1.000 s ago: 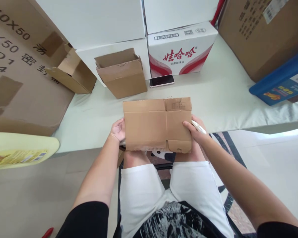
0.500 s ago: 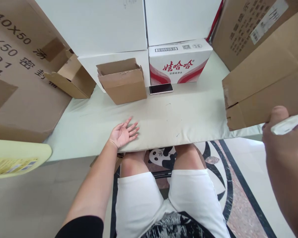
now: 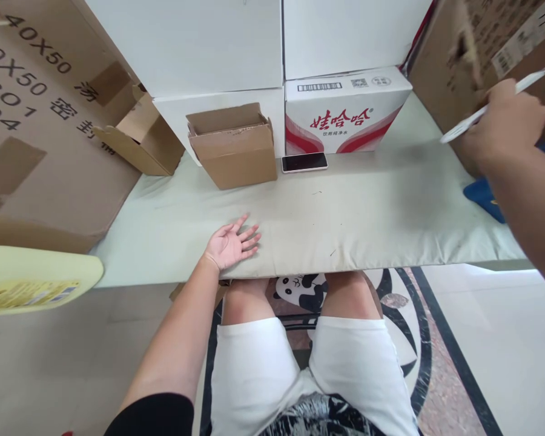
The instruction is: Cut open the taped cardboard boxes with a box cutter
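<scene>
My left hand (image 3: 232, 244) rests palm up on the near edge of the pale table (image 3: 345, 212), fingers spread and holding nothing. My right hand (image 3: 504, 124) is raised at the far right, closed around a thin white pen-like tool (image 3: 481, 112) that sticks out both sides of the fist. It is in front of a large brown carton (image 3: 440, 66) with printed text. A small open cardboard box (image 3: 234, 145) stands upright at the back of the table, and a dark phone (image 3: 304, 162) lies flat beside it.
A white and red drinks carton (image 3: 345, 109) and white boxes (image 3: 186, 42) line the back. Another small box (image 3: 140, 136) lies tipped at the left against a big brown carton (image 3: 36, 121). A blue object (image 3: 481, 197) lies at the right edge. A yellow object (image 3: 31, 281) is at the near left.
The flattened cardboard box I held in both hands was swung off to the right and is out of sight. My left hand let go and dropped onto the table.
</scene>
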`<state>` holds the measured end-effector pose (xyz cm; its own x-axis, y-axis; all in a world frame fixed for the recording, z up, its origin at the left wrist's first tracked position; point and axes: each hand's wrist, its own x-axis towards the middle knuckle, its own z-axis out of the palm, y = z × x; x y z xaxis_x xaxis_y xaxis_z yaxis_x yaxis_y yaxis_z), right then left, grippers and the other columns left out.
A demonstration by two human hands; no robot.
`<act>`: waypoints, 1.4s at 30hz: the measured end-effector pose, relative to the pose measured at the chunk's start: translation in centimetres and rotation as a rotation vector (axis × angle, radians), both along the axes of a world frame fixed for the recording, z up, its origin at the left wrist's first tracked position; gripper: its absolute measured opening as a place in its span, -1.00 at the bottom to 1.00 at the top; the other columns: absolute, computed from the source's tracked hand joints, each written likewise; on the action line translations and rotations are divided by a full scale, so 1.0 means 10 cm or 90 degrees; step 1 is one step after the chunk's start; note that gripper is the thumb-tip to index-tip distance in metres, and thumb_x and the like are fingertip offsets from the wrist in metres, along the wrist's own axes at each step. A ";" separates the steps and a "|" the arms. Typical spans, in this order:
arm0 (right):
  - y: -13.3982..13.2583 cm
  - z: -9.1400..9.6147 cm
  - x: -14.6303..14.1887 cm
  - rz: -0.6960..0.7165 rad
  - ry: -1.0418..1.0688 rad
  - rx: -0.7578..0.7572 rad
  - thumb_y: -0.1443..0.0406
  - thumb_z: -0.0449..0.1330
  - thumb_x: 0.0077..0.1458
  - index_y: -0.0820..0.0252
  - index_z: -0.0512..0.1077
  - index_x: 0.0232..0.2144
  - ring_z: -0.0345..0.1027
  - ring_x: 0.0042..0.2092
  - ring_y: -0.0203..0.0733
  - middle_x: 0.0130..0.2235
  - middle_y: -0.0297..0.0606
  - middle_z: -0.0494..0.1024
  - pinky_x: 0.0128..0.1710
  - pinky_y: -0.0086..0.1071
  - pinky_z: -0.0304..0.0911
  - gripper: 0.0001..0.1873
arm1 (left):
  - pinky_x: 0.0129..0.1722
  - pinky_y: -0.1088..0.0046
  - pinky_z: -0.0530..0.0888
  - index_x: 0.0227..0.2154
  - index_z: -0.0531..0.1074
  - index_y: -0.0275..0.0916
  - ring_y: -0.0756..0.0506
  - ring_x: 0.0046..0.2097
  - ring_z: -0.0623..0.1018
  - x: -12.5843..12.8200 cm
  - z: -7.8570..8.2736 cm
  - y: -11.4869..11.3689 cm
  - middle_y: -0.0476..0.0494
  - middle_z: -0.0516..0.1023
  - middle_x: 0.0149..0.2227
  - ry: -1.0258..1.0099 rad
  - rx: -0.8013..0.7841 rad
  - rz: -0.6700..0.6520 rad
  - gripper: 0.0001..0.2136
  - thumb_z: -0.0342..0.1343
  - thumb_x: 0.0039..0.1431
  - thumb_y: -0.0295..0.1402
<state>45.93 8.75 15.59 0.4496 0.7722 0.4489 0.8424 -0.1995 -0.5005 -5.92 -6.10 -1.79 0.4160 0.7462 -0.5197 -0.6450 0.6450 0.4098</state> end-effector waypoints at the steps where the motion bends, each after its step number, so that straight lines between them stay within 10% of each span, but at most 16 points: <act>1: 0.00 -0.06 -0.01 -0.008 -0.014 -0.053 0.24 0.36 0.14 0.01 -0.06 -0.54 0.35 0.29 0.45 0.02 0.19 0.62 -0.03 0.29 0.01 -0.40 | -0.11 0.00 0.64 0.49 0.04 0.15 -0.33 0.03 0.70 0.00 0.00 0.00 -0.25 0.65 0.10 -0.001 0.002 0.001 -0.28 0.03 0.28 -0.29; 7: -0.95 -1.06 -0.38 0.158 -0.039 -0.196 0.33 0.38 0.17 0.17 0.33 -0.44 0.58 -0.14 0.01 -0.30 -0.12 0.61 -0.12 -0.02 0.39 -0.73 | -0.13 0.01 0.65 0.47 0.09 0.11 -0.34 0.00 0.70 0.03 0.01 0.00 -0.26 0.65 0.08 0.000 -0.010 0.003 -0.31 0.04 0.28 -0.28; 13: -1.76 -1.88 -1.36 0.535 -0.045 -0.216 0.10 0.23 0.37 0.19 0.47 0.09 0.52 -0.04 -0.16 0.04 -0.15 0.57 -0.03 -0.16 0.53 -0.63 | -0.16 0.04 0.63 0.44 0.14 0.10 -0.30 -0.04 0.71 0.09 0.05 -0.01 -0.20 0.67 0.01 0.030 -0.004 0.022 -0.36 -0.01 0.30 -0.28; 19: -1.46 -2.06 -2.20 0.665 -0.051 -0.188 0.11 0.24 0.36 0.16 0.46 0.14 0.49 0.09 -0.08 0.17 -0.10 0.52 0.09 -0.06 0.49 -0.60 | -0.07 0.12 0.56 0.22 0.39 -0.05 -0.21 -0.08 0.69 0.21 0.13 -0.13 -0.17 0.67 -0.05 0.108 0.027 0.048 -0.51 0.03 0.21 -0.29; 26: -1.45 -2.23 -2.24 0.635 -0.111 -0.123 0.27 0.17 0.37 0.18 0.53 -0.09 0.50 0.18 0.03 0.11 -0.05 0.60 0.15 0.01 0.48 -0.83 | -0.09 0.16 0.56 -0.23 0.49 -0.22 -0.18 -0.21 0.65 0.08 0.07 -0.27 -0.18 0.62 -0.27 0.298 0.125 0.102 -0.74 0.18 0.00 -0.24; 30: -1.52 -2.23 -2.27 0.636 -0.152 -0.075 0.37 0.09 0.32 0.13 0.49 -0.27 0.53 0.20 0.16 0.14 0.01 0.63 0.12 0.06 0.49 -0.82 | 0.17 -0.01 0.46 -0.35 0.47 -0.25 -0.25 -0.05 0.59 -0.53 0.51 0.32 -0.18 0.58 -0.25 0.555 0.229 0.160 -0.82 0.26 -0.07 -0.34; 34: -1.53 -2.18 -2.30 0.636 -0.193 -0.033 0.38 0.10 0.31 0.13 0.45 -0.29 0.58 0.15 0.11 0.11 0.01 0.66 0.09 -0.02 0.51 -0.85 | 0.55 0.08 -0.25 -0.11 0.46 -0.22 -0.21 0.48 0.03 -1.47 1.22 1.25 -0.12 0.36 0.35 0.871 0.390 0.305 -0.51 0.40 -0.16 -0.61; 36: -1.53 -2.16 -2.31 0.637 -0.211 -0.018 0.40 0.11 0.30 0.13 0.44 -0.29 0.59 0.14 0.09 0.10 0.02 0.67 0.07 -0.05 0.52 -0.86 | 0.48 -0.24 -0.37 0.10 0.37 -0.29 -0.33 0.52 -0.11 -1.88 1.46 1.59 -0.24 0.22 0.47 1.295 0.458 0.286 -0.30 0.53 -0.15 -0.48; 39: -1.52 -2.15 -2.32 0.635 -0.227 -0.007 0.40 0.10 0.30 0.14 0.44 -0.27 0.60 0.12 0.08 0.09 0.02 0.67 0.05 -0.06 0.52 -0.87 | 0.32 -0.56 -0.06 0.08 0.35 -0.41 -0.50 0.39 0.15 -2.21 1.58 1.80 -0.49 0.31 0.38 1.511 0.257 0.113 -0.29 0.57 -0.10 -0.39; 42: -1.52 -2.17 -2.32 0.632 -0.228 -0.010 0.40 0.09 0.30 0.16 0.45 -0.25 0.59 0.13 0.08 0.09 0.03 0.67 0.07 -0.07 0.51 -0.86 | 0.18 -0.38 0.30 -0.10 0.44 -0.39 -0.39 0.18 0.37 -2.19 1.51 1.70 -0.41 0.43 0.19 1.578 0.181 0.003 -0.74 0.30 0.18 -0.52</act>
<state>22.77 -6.49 -6.10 -0.5447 0.7277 0.4169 0.7292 0.6565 -0.1930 -27.83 10.91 13.30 -0.4824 0.8480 0.2195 0.8758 0.4711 0.1050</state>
